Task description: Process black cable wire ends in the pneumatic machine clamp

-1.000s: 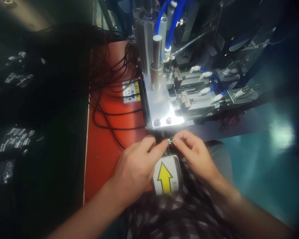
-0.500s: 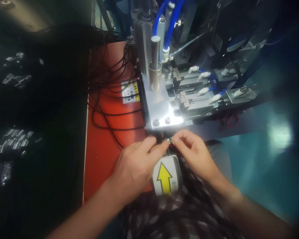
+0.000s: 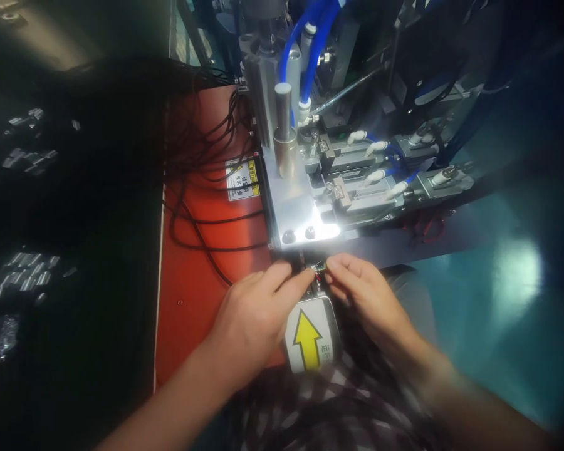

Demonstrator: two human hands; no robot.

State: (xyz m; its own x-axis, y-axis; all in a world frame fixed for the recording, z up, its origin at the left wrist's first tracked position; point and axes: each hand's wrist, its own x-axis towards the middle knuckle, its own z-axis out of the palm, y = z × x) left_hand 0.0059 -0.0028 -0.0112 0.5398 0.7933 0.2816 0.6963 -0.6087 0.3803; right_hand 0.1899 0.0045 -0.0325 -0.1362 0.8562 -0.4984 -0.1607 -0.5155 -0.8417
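Note:
My left hand (image 3: 258,307) reaches in from the lower left, fingers bent, with its index fingertip against a small shiny part that has bits of red on it (image 3: 316,272). What its other fingers do is hidden. From the right, my right hand (image 3: 364,285) pinches the right end of that same small part between thumb and index finger. The part is too small to name. Both hands are just in front of a bright metal block (image 3: 294,213) of the machine, above a white plate with a yellow arrow (image 3: 308,341).
A red-orange panel (image 3: 188,338) lies on the left, with black cables (image 3: 216,220) and a warning label (image 3: 243,180). Pneumatic cylinders (image 3: 371,194) with white fittings and blue tubes (image 3: 317,56) stand beyond. Small shiny pieces (image 3: 26,275) lie on a dark surface at far left.
My right thumb and index finger have straightened and drawn slightly away from my left fingertip, so more of the small part shows. The machine sits slightly farther left in view.

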